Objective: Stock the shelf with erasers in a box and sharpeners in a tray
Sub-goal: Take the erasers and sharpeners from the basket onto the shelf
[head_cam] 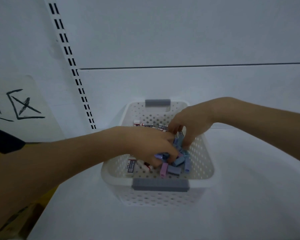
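While basket (163, 198) sits on shelf (249, 196), left hand (151, 146) grip pinches lilac sharpener (158, 156), long axis crosswise; right hand (189, 122) grip unclear.

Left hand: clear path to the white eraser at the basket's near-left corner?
Probably yes. The white eraser lies uncovered on the floor of the basket, right beside the left hand, which is inside the basket. Its fingers seem curled on sharpeners, so it may need to release those first.

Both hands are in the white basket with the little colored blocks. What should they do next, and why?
Probably lift the left hand out with the pastel pieces it grips. In the basket, those pastel pieces lie mixed with white erasers, so they seem to need separating.
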{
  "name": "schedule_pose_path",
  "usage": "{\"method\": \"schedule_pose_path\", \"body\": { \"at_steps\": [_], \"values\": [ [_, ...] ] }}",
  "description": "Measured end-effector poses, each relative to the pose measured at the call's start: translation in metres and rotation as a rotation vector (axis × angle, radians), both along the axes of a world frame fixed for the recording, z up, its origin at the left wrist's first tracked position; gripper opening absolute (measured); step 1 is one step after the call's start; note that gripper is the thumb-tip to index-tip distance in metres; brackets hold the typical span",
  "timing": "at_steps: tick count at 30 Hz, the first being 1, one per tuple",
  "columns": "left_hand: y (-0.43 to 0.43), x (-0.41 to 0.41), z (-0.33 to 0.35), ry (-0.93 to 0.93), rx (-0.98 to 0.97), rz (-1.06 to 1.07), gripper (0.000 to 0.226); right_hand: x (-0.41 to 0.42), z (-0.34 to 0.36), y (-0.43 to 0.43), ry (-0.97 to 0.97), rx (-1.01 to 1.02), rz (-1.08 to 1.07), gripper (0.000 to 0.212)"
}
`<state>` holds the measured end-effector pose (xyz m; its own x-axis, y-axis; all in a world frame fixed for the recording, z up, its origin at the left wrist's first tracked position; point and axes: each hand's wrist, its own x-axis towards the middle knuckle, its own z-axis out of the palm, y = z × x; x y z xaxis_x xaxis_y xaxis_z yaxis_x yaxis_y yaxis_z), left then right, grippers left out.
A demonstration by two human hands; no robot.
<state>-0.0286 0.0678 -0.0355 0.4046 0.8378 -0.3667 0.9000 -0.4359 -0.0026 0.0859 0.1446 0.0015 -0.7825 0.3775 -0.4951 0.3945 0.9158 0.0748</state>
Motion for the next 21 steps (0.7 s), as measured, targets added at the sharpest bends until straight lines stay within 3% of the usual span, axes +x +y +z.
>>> {"method": "schedule_pose_path", "body": {
  "at_steps": [4,13,21],
  "values": [
    [0.002,-0.004,-0.007,-0.025,-0.047,0.003,0.028,0.001,-0.001,0.0,0.017,-0.009,-0.007,0.051],
    [0.003,-0.015,-0.004,-0.234,0.087,-0.096,0.012,0.002,-0.001,0.0,0.045,-0.039,-0.003,0.051],
    [0.009,-0.049,0.031,-0.291,0.251,0.143,0.013,0.002,0.002,-0.007,0.083,-0.129,0.044,0.049]
  ]
}}
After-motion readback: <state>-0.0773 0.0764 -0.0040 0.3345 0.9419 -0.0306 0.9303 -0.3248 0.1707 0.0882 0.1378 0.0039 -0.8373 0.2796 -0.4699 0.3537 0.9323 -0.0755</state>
